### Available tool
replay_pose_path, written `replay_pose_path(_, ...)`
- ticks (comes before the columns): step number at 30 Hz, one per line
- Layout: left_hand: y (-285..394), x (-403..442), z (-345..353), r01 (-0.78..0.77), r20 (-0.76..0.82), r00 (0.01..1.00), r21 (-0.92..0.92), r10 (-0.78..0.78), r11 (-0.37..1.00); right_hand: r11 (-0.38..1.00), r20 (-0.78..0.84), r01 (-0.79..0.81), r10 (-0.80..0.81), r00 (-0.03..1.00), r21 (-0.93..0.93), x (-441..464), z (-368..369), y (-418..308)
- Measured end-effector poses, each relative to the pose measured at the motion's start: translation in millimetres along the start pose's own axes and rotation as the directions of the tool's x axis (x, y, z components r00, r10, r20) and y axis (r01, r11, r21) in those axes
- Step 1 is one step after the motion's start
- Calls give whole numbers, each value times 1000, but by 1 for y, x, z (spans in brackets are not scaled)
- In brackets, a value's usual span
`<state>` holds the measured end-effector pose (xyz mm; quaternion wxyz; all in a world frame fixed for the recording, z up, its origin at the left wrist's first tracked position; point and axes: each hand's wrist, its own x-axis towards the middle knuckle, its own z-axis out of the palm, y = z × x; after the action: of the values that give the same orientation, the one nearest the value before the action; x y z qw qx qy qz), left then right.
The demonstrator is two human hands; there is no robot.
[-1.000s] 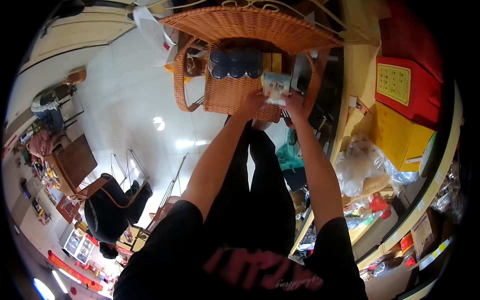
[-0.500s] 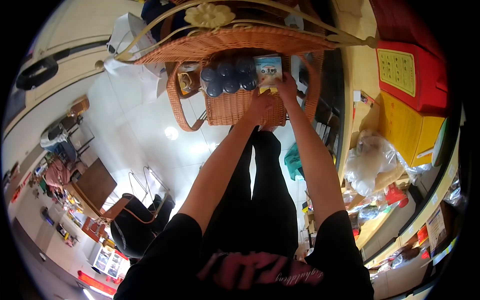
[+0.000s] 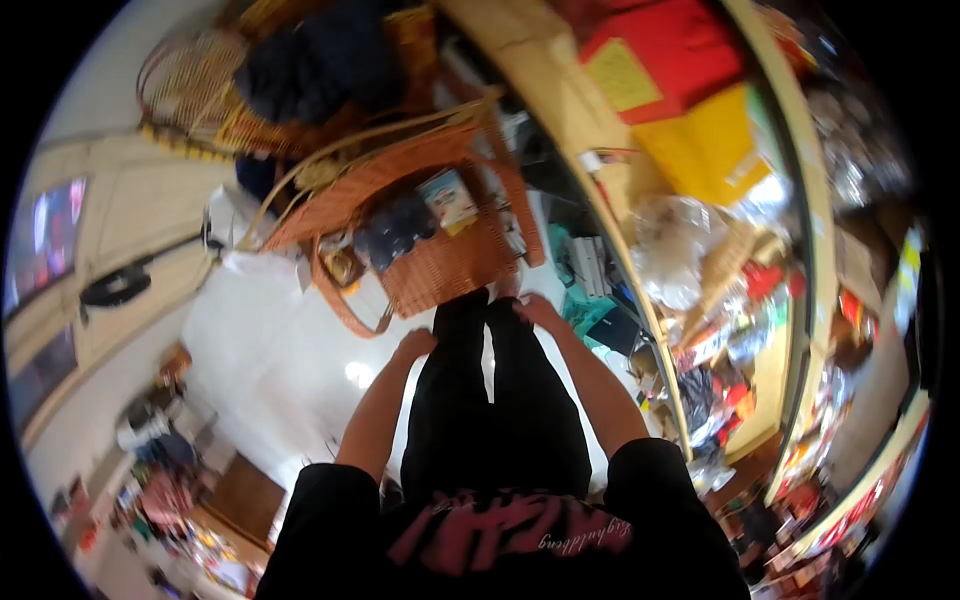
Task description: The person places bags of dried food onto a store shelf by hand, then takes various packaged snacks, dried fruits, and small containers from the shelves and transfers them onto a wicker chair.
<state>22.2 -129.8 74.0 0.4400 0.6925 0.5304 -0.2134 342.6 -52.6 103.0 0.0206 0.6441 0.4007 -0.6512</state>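
My left hand (image 3: 417,343) is beside my left knee, its fingers hidden or too blurred to read. My right hand (image 3: 538,311) rests by my right knee, with its fingers apart and nothing in it. In front of my knees stands a wicker chair (image 3: 450,265). On its seat lie a pack of dark bottles or cans (image 3: 396,232) and, against its right side, a light printed packet (image 3: 447,198). Neither hand touches these items.
At the right, a wooden shelf holds a red box (image 3: 665,55), a yellow box (image 3: 700,145) and clear plastic bags (image 3: 675,250). Dark cloth (image 3: 320,70) lies behind the chair. A white bag (image 3: 235,215) is left of it. A brown table (image 3: 240,500) stands lower left.
Both hands have let go of the packet and drawn back to my knees. The packet now stays on the chair beside the dark pack. The view has turned and the chair appears tilted.
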Motion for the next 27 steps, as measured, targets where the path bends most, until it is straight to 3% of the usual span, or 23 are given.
replay_pose_path(1, -32, 11, 46, -133, -9, 991, 50, 134, 990, 995, 34, -94, 93, 995, 24, -24, -5, 25)
replay_pose_path(2, -19, -4, 23, -323, 142, 944, 210, 298, 923, 994, -50, -72, 68, 996, -79, -50, -12, 49)
replay_pose_path(3, -11, -14, 10, -433, 214, 896, 229, 389, 872, 982, -135, -73, 50, 990, -172, -78, -16, 73)
replay_pose_path(5, -7, -15, 11, -460, 274, 871, 161, 409, 873, 979, -260, -167, 132, 956, -115, -129, -26, 108)
replay_pose_path(6, -18, -12, 31, 13, 310, 942, -417, 129, 909, 984, -390, -103, 38, 920, -146, -146, -20, 135)
replay_pose_path(7, -6, -20, 15, -33, 357, 921, -331, 158, 943, 990, -436, -109, 57, 898, -95, -168, -20, 150)
replay_pose_path(8, 10, -26, -1, 113, 449, 892, -329, 51, 938, 962, -402, -95, 195, 895, 256, -189, -19, 163)
replay_pose_path(9, 44, -42, -29, 294, 459, 882, -361, -106, 885, 822, -321, -60, 287, 903, 567, -207, -17, 177)
replay_pose_path(11, 54, -38, -42, 123, 571, 820, -97, -46, 988, 704, -338, 4, 335, 880, 711, -249, 0, 206)
replay_pose_path(12, 61, -28, -47, 88, 561, 827, -59, -40, 994, 677, -362, 59, 317, 877, 734, -271, 5, 217)
replay_pose_path(15, 88, 12, -57, 231, 505, 848, -80, -161, 970, 543, -384, 108, 425, 820, 833, -320, 44, 262)
replay_pose_path(17, 120, 25, -60, 328, 464, 853, -118, -240, 937, 320, -300, 148, 502, 811, 936, -352, 74, 284)
replay_pose_path(18, 144, 24, -63, 237, 364, 913, -114, -181, 965, 151, -264, 217, 508, 820, 964, -360, 98, 305)
replay_pose_path(19, 162, 32, -53, 217, 354, 919, -87, -174, 972, 127, -274, 243, 506, 818, 962, -377, 113, 320)
replay_pose_path(21, 210, 44, -33, -24, 196, 968, -541, 154, 840, -143, -167, 279, 523, 836, 949, -410, 139, 347)
replay_pose_path(23, 308, -4, -35, -132, 184, 956, -419, 226, 898, -126, -165, 286, 575, 801, 950, -420, 169, 390)
replay_pose_path(25, 377, -20, 9, -122, 234, 950, -331, 207, 936, -45, -156, 251, 673, 723, 967, -418, 213, 452)
replay_pose_path(27, 442, -35, 48, -218, 357, 915, 43, 189, 975, 89, -325, 370, 691, 646, 925, -365, 281, 534)
